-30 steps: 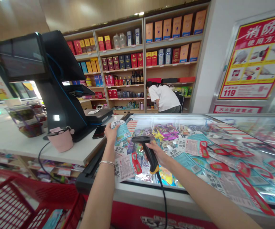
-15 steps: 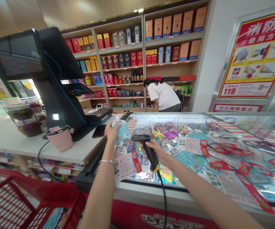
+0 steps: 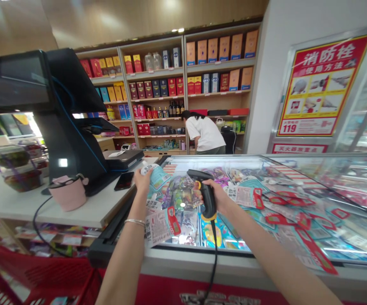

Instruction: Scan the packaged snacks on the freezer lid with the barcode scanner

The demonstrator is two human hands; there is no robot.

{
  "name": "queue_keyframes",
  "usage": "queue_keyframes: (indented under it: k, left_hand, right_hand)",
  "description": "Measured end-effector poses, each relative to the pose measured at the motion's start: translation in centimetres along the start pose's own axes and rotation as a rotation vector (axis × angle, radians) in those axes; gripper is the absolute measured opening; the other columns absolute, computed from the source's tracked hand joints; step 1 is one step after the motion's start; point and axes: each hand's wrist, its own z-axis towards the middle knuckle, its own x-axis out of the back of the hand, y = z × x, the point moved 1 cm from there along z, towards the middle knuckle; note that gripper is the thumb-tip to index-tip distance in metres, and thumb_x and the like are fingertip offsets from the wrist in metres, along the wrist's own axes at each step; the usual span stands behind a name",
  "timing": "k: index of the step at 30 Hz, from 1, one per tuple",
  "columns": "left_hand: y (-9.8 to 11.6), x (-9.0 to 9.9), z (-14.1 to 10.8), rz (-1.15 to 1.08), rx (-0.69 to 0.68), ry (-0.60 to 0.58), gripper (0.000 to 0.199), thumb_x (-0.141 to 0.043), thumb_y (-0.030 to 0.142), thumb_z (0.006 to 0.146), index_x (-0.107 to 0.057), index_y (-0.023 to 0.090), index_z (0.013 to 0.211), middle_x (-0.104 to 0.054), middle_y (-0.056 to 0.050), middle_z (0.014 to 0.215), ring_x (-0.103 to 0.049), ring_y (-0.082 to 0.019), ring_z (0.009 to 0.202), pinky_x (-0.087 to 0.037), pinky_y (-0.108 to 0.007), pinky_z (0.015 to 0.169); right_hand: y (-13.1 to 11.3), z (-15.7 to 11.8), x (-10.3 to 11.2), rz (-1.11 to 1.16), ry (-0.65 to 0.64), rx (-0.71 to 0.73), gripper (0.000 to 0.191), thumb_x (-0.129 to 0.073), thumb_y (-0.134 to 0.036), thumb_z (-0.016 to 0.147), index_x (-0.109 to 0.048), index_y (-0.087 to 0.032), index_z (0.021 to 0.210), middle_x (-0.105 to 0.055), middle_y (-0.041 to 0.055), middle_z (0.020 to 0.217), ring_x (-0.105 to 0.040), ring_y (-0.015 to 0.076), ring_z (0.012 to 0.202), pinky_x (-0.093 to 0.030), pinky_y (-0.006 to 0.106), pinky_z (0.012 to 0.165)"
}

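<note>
My left hand (image 3: 143,181) grips the upper corner of a light-blue drink pouch (image 3: 159,178) above the left end of the glass-topped freezer (image 3: 179,190). In my right hand (image 3: 213,192) is a black barcode scanner (image 3: 208,195) with yellow trim, its head tilted up and left toward the pouch. The scanner's cable hangs down over the freezer's front. A white and red pouch (image 3: 162,226) lies flat on the glass just below my left hand. To the right, several more pouches (image 3: 285,203) are spread in an overlapping pile on the lid.
Left of the freezer, a white counter (image 3: 97,207) holds a checkout terminal (image 3: 72,114), a phone (image 3: 124,181) and a pink cup (image 3: 68,192). A red shopping cart (image 3: 59,271) stands at the lower left. Behind, a person in white (image 3: 205,133) bends before shelves of boxes.
The scanner has swung right and upright, away from the pouch in my left hand. That pouch has tilted. My view has shifted slightly right and up.
</note>
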Motion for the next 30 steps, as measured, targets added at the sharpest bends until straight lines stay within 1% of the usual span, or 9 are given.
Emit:
queue_keyframes:
  k: [6,12,16,18,20,22,25,28,30]
  left_hand:
    - [3.6,-3.6,-3.1,-0.113,-0.066,-0.146,0.037,-0.064,0.04,0.069,-0.055,0.018,0.098,-0.063,-0.003,0.088,-0.06,-0.018,0.083,-0.048,-0.03,0.076]
    - [8.6,-8.9,-13.0,-0.318,-0.203,-0.454,0.033,-0.063,0.039,0.072,-0.052,0.018,0.095,-0.061,-0.001,0.08,-0.059,-0.016,0.075,-0.048,-0.028,0.069]
    - [9.7,-12.0,-19.8,-0.333,-0.125,-0.584,0.032,-0.061,0.036,0.076,-0.048,0.019,0.1,-0.062,-0.003,0.088,-0.061,-0.016,0.08,-0.048,-0.029,0.074]
    - [9.6,-12.8,-22.1,-0.3,-0.169,-0.619,0.04,-0.061,0.031,0.077,-0.044,0.019,0.111,-0.061,-0.007,0.099,-0.061,-0.018,0.089,-0.048,-0.033,0.081]
    - [9.2,-13.1,-23.6,-0.22,-0.307,-0.627,0.052,-0.06,0.024,0.077,-0.039,0.017,0.124,-0.056,-0.013,0.116,-0.056,-0.022,0.106,-0.044,-0.038,0.092]
    - [8.6,-12.9,-24.5,-0.09,-0.506,-0.619,0.056,-0.059,0.021,0.077,-0.039,0.017,0.129,-0.043,-0.018,0.134,-0.041,-0.027,0.127,-0.034,-0.044,0.104]
    - [7.7,-12.7,-25.5,0.137,-0.769,-0.718,0.042,-0.053,0.03,0.083,-0.051,0.024,0.124,-0.033,-0.01,0.146,-0.021,-0.031,0.139,-0.018,-0.052,0.112]
    - [7.1,-12.8,-26.3,0.28,-0.848,-0.867,0.039,-0.038,0.037,0.09,-0.053,0.027,0.126,-0.039,-0.005,0.145,-0.025,-0.03,0.137,-0.02,-0.052,0.112]
    - [6.9,-13.0,-26.8,0.317,-0.863,-0.872,0.044,-0.032,0.036,0.092,-0.05,0.024,0.131,-0.039,-0.006,0.145,-0.028,-0.029,0.137,-0.022,-0.05,0.112]
  right_hand:
    - [-6.1,-5.8,5.8,-0.029,0.183,0.188,0.011,-0.057,-0.026,0.077,-0.06,-0.016,0.074,-0.061,0.0026,0.062,-0.049,0.0092,0.043,-0.042,0.019,0.037]
    - [-8.8,-12.1,13.0,-0.053,0.358,0.247,0.016,-0.058,-0.031,0.077,-0.058,-0.017,0.069,-0.054,0.0003,0.053,-0.046,0.0096,0.04,-0.041,0.02,0.035]
    - [-8.8,-15.4,17.2,0.008,0.479,0.331,0.01,-0.06,-0.028,0.075,-0.06,-0.017,0.073,-0.058,0.0011,0.061,-0.047,0.0088,0.043,-0.042,0.019,0.036]
    - [-8.5,-16.6,18.8,0.046,0.49,0.361,0.009,-0.061,-0.027,0.074,-0.06,-0.018,0.074,-0.058,0.0007,0.063,-0.047,0.0082,0.043,-0.042,0.019,0.038]
    - [-8.2,-17.3,20.0,0.064,0.493,0.392,0.009,-0.062,-0.026,0.072,-0.06,-0.018,0.075,-0.058,0.0001,0.064,-0.047,0.0077,0.044,-0.042,0.018,0.038]
    - [-7.8,-17.6,20.7,0.046,0.512,0.432,0.01,-0.063,-0.027,0.071,-0.059,-0.018,0.074,-0.057,0.0002,0.065,-0.047,0.0079,0.044,-0.042,0.019,0.038]
    - [-7.3,-17.6,21.0,0.013,0.534,0.476,0.012,-0.063,-0.029,0.07,-0.059,-0.018,0.074,-0.056,0.0006,0.065,-0.045,0.0085,0.043,-0.043,0.02,0.039]
    - [-7.0,-17.5,20.9,0.04,0.536,0.481,0.012,-0.062,-0.029,0.07,-0.06,-0.018,0.073,-0.056,0.0003,0.064,-0.045,0.0081,0.043,-0.042,0.02,0.039]
    - [-6.8,-17.5,20.9,0.048,0.547,0.472,0.012,-0.062,-0.029,0.069,-0.059,-0.018,0.072,-0.055,-0.0002,0.063,-0.046,0.0081,0.043,-0.041,0.019,0.039]
